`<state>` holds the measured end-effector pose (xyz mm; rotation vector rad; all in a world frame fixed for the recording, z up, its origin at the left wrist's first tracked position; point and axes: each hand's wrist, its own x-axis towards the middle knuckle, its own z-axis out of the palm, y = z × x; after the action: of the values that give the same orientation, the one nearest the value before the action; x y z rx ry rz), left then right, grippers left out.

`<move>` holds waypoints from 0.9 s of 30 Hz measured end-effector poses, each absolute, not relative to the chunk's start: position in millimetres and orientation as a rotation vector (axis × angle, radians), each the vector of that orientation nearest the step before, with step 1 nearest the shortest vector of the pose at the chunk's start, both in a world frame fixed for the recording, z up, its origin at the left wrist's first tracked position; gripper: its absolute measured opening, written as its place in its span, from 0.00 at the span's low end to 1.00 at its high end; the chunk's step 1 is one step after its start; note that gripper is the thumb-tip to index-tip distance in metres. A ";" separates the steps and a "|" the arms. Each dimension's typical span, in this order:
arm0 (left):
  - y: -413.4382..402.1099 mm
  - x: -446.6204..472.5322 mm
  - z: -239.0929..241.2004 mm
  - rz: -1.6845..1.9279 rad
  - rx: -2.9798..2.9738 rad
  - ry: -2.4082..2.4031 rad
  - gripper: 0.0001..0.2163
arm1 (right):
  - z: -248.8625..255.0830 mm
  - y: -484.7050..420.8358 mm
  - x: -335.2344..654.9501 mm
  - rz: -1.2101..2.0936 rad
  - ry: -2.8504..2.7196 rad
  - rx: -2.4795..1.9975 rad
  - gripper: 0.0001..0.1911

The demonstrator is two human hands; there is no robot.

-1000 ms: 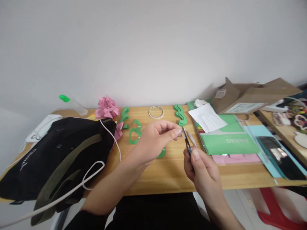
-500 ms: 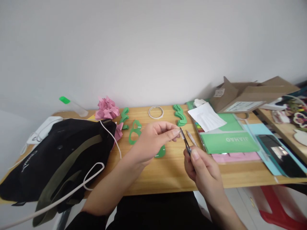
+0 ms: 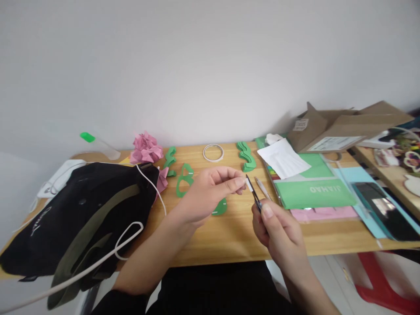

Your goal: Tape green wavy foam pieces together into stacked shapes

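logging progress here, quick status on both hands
Left hand pinching small white strip. Right hand gripping dark scissors beside strip. Nothing visibly in the way.

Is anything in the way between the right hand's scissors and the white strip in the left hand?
Nothing visible is. The scissors in the right hand reach right up to the strip at the left hand's fingertips; whether they touch, I can't tell. The pen lies to their right.
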<state>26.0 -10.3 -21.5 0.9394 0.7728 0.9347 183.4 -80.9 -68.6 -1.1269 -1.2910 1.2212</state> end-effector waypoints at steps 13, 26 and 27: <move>-10.2 19.9 -25.2 1.009 0.798 0.739 0.10 | -66.1 -84.1 188.6 1.102 -1.397 -1.162 0.17; -17.9 3.9 -9.1 0.971 1.526 1.074 0.16 | -53.5 -71.8 201.6 0.439 -2.002 -1.213 0.04; -17.8 4.0 -9.2 0.966 1.541 1.085 0.15 | -53.5 -71.7 201.8 0.443 -2.004 -1.217 0.04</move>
<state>4.0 -17.8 -9.2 1.5408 1.0848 0.9658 201.8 -71.7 -53.5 -1.2168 -2.0042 0.4426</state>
